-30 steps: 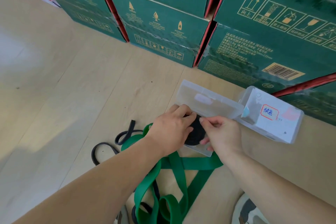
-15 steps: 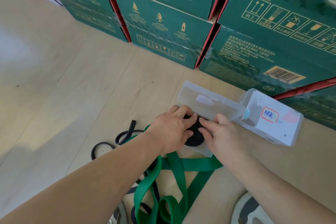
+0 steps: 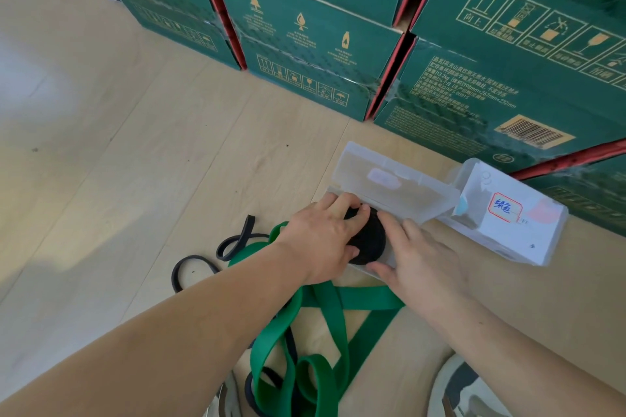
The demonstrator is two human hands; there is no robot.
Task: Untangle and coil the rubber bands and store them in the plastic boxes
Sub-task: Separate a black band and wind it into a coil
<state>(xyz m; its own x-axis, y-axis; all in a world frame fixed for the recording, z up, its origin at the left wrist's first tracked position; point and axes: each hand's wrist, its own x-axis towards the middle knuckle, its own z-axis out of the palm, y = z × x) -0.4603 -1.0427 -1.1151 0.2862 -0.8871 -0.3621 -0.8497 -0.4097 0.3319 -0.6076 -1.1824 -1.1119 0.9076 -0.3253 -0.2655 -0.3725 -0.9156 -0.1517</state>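
Curled over the coiled black rubber band [image 3: 369, 240], the left hand [image 3: 318, 244] grips it inside the open clear plastic box [image 3: 406, 189]; the right hand [image 3: 423, 257] rests straight-fingered against its near edge.

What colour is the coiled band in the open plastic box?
Black; the head view shows the coiled band best.

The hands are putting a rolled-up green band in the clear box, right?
No. The head view shows the rolled-up band is black, not green. The left hand and right hand are putting it in the clear box; the green band lies loose on the floor.
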